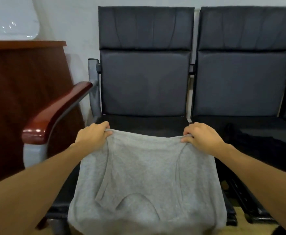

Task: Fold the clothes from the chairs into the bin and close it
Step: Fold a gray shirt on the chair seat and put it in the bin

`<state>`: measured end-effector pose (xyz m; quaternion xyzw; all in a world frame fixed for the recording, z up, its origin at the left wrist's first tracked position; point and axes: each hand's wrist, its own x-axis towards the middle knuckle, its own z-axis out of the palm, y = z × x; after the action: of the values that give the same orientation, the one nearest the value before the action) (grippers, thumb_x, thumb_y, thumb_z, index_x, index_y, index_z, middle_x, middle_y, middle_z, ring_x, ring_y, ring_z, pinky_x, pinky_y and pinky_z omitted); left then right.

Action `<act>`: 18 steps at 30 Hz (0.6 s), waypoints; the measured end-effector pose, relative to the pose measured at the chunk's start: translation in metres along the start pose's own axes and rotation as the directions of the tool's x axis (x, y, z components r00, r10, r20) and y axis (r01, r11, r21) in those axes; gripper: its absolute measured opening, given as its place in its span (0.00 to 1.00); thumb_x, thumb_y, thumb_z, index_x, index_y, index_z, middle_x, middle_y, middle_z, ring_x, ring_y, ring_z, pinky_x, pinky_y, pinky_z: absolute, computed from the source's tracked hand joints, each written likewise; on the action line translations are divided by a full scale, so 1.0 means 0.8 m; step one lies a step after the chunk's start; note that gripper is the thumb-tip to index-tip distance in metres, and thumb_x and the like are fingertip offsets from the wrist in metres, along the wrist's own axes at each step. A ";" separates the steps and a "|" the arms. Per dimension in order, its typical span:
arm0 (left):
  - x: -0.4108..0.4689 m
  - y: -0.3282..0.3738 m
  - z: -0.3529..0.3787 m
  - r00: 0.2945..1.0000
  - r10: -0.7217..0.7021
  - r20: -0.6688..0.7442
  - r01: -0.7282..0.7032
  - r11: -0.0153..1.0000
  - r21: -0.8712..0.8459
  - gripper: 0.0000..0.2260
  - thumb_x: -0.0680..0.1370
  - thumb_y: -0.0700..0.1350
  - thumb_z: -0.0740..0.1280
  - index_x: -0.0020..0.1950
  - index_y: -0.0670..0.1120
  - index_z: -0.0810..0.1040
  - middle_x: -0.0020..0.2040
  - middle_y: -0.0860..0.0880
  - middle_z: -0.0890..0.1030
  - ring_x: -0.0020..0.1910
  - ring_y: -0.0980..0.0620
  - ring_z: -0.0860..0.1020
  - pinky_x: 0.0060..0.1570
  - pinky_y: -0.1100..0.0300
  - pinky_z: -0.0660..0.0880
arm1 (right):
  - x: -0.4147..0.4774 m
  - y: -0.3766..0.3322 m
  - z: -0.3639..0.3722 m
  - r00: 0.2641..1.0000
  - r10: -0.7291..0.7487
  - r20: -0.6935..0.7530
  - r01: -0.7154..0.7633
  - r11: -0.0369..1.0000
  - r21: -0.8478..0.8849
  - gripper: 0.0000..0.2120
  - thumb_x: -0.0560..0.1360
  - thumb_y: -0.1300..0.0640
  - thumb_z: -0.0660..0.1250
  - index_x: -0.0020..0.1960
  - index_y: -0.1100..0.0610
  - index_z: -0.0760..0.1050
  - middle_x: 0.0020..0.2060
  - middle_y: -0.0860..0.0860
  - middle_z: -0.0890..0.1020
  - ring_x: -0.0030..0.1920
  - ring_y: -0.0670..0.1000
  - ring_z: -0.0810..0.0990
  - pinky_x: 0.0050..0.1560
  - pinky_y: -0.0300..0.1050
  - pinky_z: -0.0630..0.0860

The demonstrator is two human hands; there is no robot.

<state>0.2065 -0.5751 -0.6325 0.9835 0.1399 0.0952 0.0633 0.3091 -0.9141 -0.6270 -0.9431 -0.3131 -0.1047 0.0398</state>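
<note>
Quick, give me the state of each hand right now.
Left hand: closed, gripping the far left corner of the grey garment.
Right hand: closed, gripping its far right corner.

Grey garment (145, 180) spread over black chair seat (145, 123), far edge lifted

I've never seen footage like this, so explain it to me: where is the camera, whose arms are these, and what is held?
No machine here: a person wears one wide-angle camera on the head, looking forward and down at their own arms. The left hand and right hand each grip the far edge of a grey garment, which lies spread over a dark chair seat. Dark clothing lies on the next seat to the right. A wooden armrest stands at the left.
</note>
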 end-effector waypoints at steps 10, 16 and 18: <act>0.115 -0.014 0.080 0.997 0.070 0.006 -0.071 0.993 0.092 0.11 0.83 0.55 0.55 0.55 0.50 0.70 0.50 0.49 0.74 0.45 0.51 0.73 0.43 0.55 0.69 | 0.120 0.048 0.105 0.994 -0.065 -0.085 0.046 0.976 -0.211 0.07 0.81 0.55 0.60 0.56 0.54 0.75 0.51 0.51 0.78 0.53 0.54 0.74 0.50 0.45 0.62; 0.176 -0.010 0.107 0.963 0.118 -0.244 -0.083 0.985 0.152 0.14 0.82 0.51 0.59 0.63 0.45 0.72 0.56 0.43 0.71 0.56 0.42 0.70 0.55 0.48 0.67 | 0.179 0.055 0.125 0.962 0.153 -0.226 -0.205 0.952 -0.226 0.11 0.80 0.58 0.59 0.62 0.54 0.71 0.54 0.52 0.77 0.56 0.55 0.71 0.55 0.49 0.59; 0.167 -0.005 0.117 0.966 0.068 -0.248 -0.048 0.995 0.087 0.18 0.81 0.49 0.60 0.69 0.45 0.69 0.62 0.41 0.68 0.61 0.40 0.68 0.62 0.46 0.64 | 0.177 0.049 0.128 0.964 0.220 -0.146 -0.246 0.951 -0.190 0.18 0.77 0.60 0.62 0.67 0.54 0.67 0.59 0.52 0.75 0.59 0.54 0.70 0.59 0.51 0.60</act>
<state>0.3510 -0.5420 -0.7019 0.9690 0.1217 0.2148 0.0027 0.4611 -0.8488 -0.6960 -0.9642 -0.1839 -0.1894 -0.0270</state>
